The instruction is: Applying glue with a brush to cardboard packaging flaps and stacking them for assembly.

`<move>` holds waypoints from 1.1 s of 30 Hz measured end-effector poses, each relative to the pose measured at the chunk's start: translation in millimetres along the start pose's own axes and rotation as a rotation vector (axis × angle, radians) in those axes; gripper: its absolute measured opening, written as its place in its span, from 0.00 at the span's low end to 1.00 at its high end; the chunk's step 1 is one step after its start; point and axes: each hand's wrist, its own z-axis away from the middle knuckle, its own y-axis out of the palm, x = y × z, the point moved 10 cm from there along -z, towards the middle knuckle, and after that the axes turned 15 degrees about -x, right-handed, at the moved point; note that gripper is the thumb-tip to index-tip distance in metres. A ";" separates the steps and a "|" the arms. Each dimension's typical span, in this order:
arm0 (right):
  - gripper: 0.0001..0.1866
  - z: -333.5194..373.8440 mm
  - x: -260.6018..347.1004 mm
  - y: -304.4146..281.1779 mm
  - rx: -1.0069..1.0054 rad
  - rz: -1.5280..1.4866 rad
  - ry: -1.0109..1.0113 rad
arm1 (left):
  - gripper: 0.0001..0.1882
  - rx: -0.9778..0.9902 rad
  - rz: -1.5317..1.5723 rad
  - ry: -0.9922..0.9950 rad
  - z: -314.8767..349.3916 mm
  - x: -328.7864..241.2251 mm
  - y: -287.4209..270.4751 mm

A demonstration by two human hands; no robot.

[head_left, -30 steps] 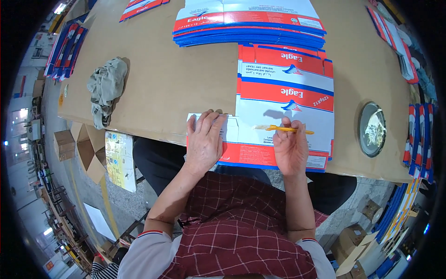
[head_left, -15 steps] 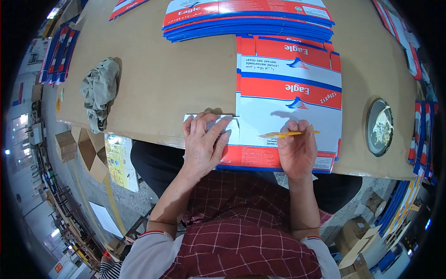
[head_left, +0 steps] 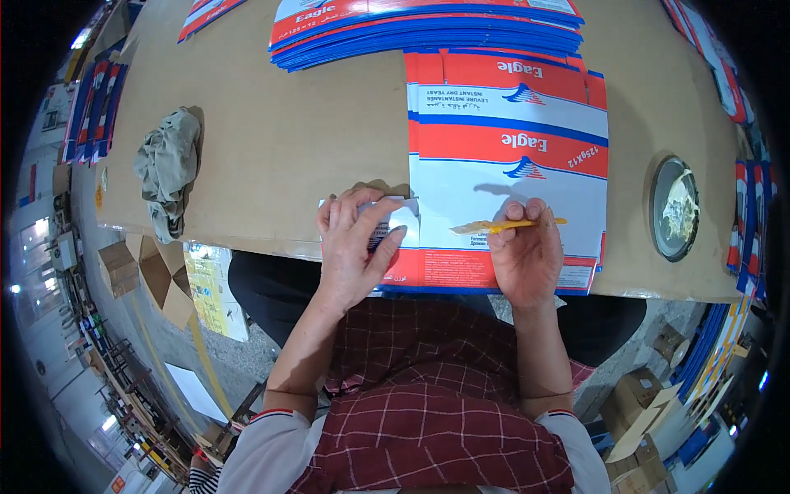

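Observation:
A flat printed carton (head_left: 469,198) in red, white and blue lies in front of me at the table's near edge. My left hand (head_left: 355,239) is over the small white flap on its left side, fingers bent and apart, thumb spread away. Part of the flap is hidden under that hand. Between the fingertips and thumb of my right hand (head_left: 528,259) is a thin brush (head_left: 502,226) with a yellow handle. Its pale, coated bristles point left, just above the carton's white panel.
Beyond it stands a stack of flat cartons (head_left: 428,37). A round lid (head_left: 676,210) with whitish paste lies on the right. A crumpled grey-green cloth (head_left: 169,173) rests on the left of the brown table (head_left: 288,123). Cardboard boxes (head_left: 152,276) are on the floor.
The fingers of my left hand have bent and raised a little, showing print beneath them. My right hand still holds the brush in nearly the same place. The whole view has shifted slightly.

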 end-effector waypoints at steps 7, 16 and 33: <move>0.06 0.3 3.3 -0.8 -0.013 0.013 -0.062 | 0.15 -0.092 0.128 -0.068 1.7 4.8 -9.3; 0.03 11.8 -1.9 8.9 0.046 0.569 -0.281 | 0.11 -0.247 0.076 0.135 11.9 -2.5 -18.3; 0.03 22.5 -13.4 22.7 0.150 0.809 -0.347 | 0.12 -0.235 0.023 0.156 14.1 -3.9 -17.7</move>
